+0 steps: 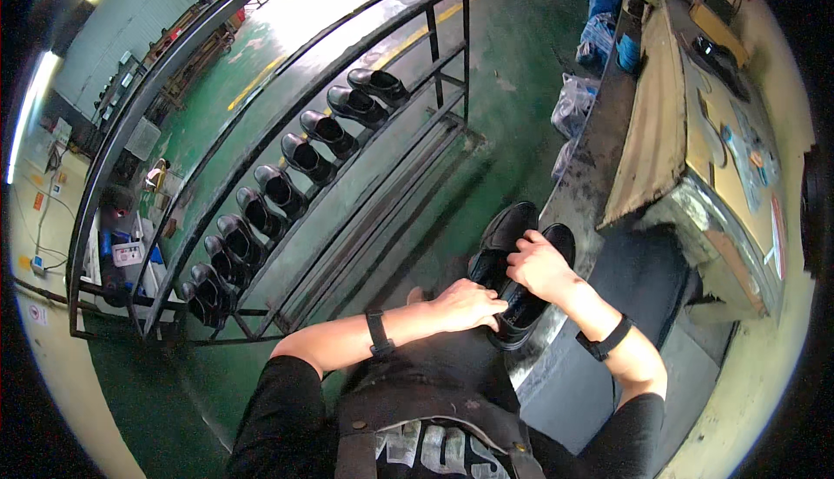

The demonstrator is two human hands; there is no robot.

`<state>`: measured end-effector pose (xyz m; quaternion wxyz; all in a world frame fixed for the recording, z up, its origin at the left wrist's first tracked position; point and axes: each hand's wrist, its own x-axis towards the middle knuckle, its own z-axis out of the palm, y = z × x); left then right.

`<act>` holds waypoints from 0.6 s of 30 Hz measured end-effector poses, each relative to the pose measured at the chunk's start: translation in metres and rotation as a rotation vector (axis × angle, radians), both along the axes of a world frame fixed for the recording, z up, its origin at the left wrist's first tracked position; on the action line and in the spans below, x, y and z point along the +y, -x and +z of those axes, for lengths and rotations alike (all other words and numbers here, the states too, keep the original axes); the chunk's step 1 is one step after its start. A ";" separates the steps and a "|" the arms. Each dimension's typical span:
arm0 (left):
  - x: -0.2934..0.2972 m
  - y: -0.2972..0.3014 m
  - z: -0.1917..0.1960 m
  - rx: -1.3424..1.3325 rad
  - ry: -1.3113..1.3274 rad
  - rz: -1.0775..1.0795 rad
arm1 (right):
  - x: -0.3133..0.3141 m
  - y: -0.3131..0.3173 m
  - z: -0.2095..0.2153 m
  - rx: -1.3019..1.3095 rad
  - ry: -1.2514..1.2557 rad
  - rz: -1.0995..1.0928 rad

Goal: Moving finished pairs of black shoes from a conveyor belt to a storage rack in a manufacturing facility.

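A pair of black leather shoes sits in front of me at the bench edge. The right shoe (560, 243) points away from me, its heel nearest my lap. My right hand (540, 268) is closed over the middle of this shoe, with its fingers curled at the upper; whatever lies under the fingertips is hidden. At the same shoe's opening, near the heel, my left hand (470, 305) grips the side edge with thumb and fingers. The left shoe (511, 225) lies close alongside, its rear part partly covered by my hands.
A black metal rack (287, 218) at the left carries a row of several black shoes (306, 158). Plastic bags (575, 104) line the bench (599, 145) at the far right. A worn board-topped table (673, 123) with tools stands at the right.
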<state>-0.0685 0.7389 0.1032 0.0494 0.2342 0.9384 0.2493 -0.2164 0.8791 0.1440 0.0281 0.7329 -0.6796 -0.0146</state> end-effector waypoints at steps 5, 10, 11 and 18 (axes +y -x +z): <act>-0.075 0.088 -0.019 0.241 -0.158 0.035 | -0.013 0.051 0.010 -0.456 0.630 -0.575; -0.155 0.199 -0.038 0.375 -0.070 0.114 | 0.065 0.062 -0.181 -0.537 0.777 -1.399; -0.176 0.219 -0.044 0.389 -0.042 0.149 | 0.058 0.046 -0.205 -0.382 0.591 -1.426; -0.313 0.368 -0.069 0.523 0.213 0.435 | 0.011 0.007 -0.210 -0.199 0.164 -1.308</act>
